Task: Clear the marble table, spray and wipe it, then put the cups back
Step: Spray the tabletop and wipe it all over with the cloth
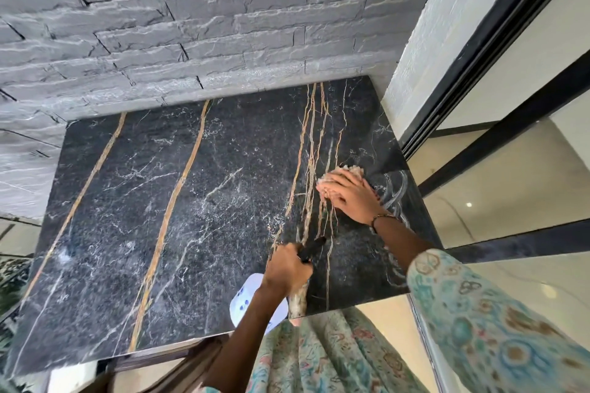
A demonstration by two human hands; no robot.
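A grey stone wall [191, 25] is filling the upper left of the frame, and below it the black marble table [143, 217] is spreading across the middle, crossed by gold veins and fine white ones. No cups are showing anywhere on its top. At the lower centre, the left hand [287, 268] is curling around the black trigger head of a white spray bottle [252, 300], with the nozzle pointing up and to the right over the slab; the bottle's white body is hanging below the hand, at the table's near edge. Under that hand a pale patterned strip is lying over the near edge, though what it is cannot be told. Right of centre, the right hand [348, 195] is lying flat with fingers straight and close together, pressing a pale pink cloth [335, 177] onto the marble near the table's right edge; the cloth is peeking out beyond the fingertips. Wet curved streaks [396, 191] are showing on the stone just right of that hand. The two hands are apart. At the lower right, a patterned teal sleeve [485, 322] is covering the right arm, and a black-framed glass panel [510, 105] is running down the far right of the frame.
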